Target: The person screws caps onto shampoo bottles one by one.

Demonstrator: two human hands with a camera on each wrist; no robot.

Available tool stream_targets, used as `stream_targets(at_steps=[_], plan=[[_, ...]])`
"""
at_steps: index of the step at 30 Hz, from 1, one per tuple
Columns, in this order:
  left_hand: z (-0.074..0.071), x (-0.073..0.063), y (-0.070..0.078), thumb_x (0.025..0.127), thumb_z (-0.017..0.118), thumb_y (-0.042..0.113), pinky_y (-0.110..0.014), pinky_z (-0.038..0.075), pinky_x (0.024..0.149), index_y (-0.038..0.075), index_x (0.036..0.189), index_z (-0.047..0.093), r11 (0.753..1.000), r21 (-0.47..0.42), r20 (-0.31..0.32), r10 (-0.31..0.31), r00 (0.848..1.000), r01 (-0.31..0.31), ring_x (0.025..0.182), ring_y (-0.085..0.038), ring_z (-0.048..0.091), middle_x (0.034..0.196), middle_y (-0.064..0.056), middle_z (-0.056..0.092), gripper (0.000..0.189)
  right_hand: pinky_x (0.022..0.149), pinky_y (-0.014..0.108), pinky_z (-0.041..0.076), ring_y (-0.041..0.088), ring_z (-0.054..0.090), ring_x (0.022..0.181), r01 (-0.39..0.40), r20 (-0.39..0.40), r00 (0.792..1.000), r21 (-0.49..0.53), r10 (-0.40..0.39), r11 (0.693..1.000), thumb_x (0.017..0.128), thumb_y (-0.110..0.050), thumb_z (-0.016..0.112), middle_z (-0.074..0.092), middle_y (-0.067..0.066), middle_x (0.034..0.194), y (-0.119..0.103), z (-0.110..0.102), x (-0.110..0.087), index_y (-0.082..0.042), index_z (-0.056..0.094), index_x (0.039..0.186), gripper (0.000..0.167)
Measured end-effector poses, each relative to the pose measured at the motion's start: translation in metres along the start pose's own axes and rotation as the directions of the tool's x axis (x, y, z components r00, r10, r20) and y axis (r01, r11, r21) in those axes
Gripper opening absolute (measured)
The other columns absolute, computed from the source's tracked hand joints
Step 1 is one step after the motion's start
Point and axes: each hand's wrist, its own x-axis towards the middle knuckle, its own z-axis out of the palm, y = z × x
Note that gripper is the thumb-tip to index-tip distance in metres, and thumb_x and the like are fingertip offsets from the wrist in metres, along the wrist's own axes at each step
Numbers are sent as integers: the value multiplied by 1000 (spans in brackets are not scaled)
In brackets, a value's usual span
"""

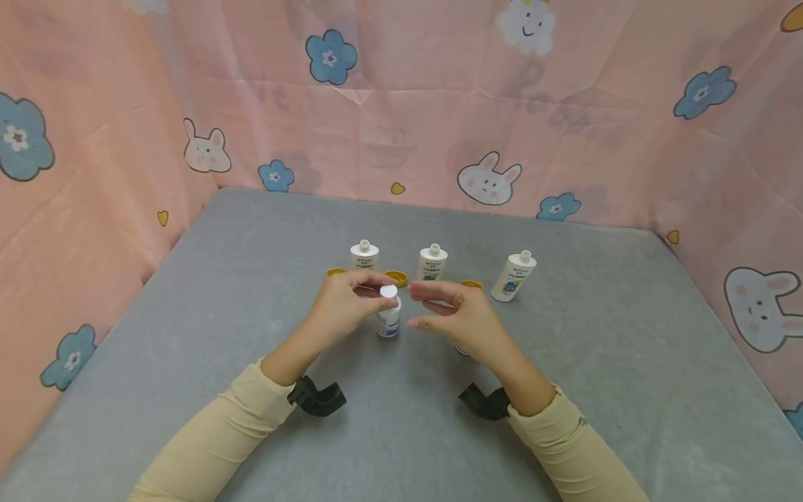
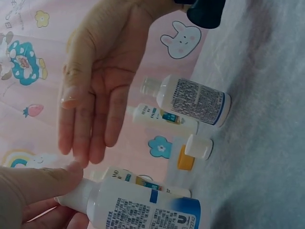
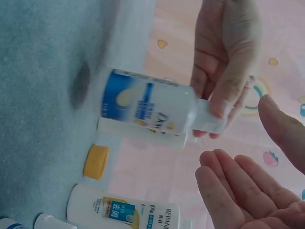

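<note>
My left hand (image 1: 341,303) pinches the white cap of a small white bottle (image 1: 388,324) between thumb and fingers. In the right wrist view this bottle (image 3: 145,101) shows a blue band at its base, and its shadow lies on the table apart from it. Just right of the cap, my right hand (image 1: 464,317) holds nothing, its fingers extended and the thumb apart. A second small bottle (image 2: 193,102) with a bare neck stands beyond, near the right hand; in the head view that hand hides most of it. Next to it sits a loose white cap (image 2: 199,147).
Three larger white bottles with bare necks stand farther back: one on the left (image 1: 364,256), one in the middle (image 1: 433,265), one on the right (image 1: 514,277). Yellow caps (image 1: 396,278) lie among them on the grey table (image 1: 596,390). A pink patterned curtain (image 1: 401,125) encloses the back and sides.
</note>
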Motion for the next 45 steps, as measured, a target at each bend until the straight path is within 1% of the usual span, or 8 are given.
stream_targets(at_steps=[8,17,22,25,29,32,40,45], plan=[[7,3,-6,79,85,15,-28,59,76,10,106,76,1000,28,4,-9,1000,9,87,-14,69,104,-4,75,29,101,27,52,34,62,124,9,-5,1000,15,-9,1000,80,4,78,63,25,130,-2,-3,-1,6,62,127,50],[12,2,-8,80,84,16,-28,59,76,9,108,74,999,54,39,7,999,-9,94,-16,70,106,-5,74,30,106,37,50,27,62,126,-37,-74,997,-53,33,998,81,-8,82,66,15,131,-5,-15,-6,-3,64,129,51],[11,-3,-2,81,83,16,-36,59,88,7,118,71,986,132,28,99,995,-101,107,-24,68,119,-8,72,41,109,34,48,23,60,128,-90,-120,990,-83,79,993,82,-17,82,66,10,132,-6,-27,-10,-9,65,128,50],[12,-8,5,82,82,15,-41,55,99,6,123,68,947,234,-13,228,974,-218,115,-26,64,124,-8,69,45,108,36,49,23,59,129,-113,-130,986,-89,101,990,82,-19,82,65,10,134,-3,-37,-12,-10,64,130,52],[20,-16,16,82,81,11,-40,51,105,3,125,66,852,381,-19,395,918,-359,121,-26,60,127,-9,67,46,110,40,47,25,56,131,-157,-136,980,-91,144,983,84,-22,81,62,11,137,3,-52,-17,-11,63,132,53],[29,-17,23,83,80,10,-38,50,106,2,126,64,814,404,20,449,893,-418,123,-26,60,129,-10,66,47,111,34,45,23,56,131,-160,-135,980,-97,146,982,84,-24,81,62,12,138,9,-63,-20,-10,62,133,54],[61,-6,30,87,77,14,-38,50,105,4,132,61,901,285,125,303,945,-327,122,-25,62,131,-10,66,48,107,28,48,28,55,133,-163,-21,987,-119,162,979,84,-17,81,57,20,142,25,-86,-23,-3,58,135,58],[78,5,26,87,77,14,-39,52,103,2,133,60,940,230,130,229,965,-254,122,-26,62,132,-13,64,50,106,25,49,13,61,125,-159,54,985,-97,165,982,83,-14,81,58,23,139,35,-91,-21,1,58,134,58]])
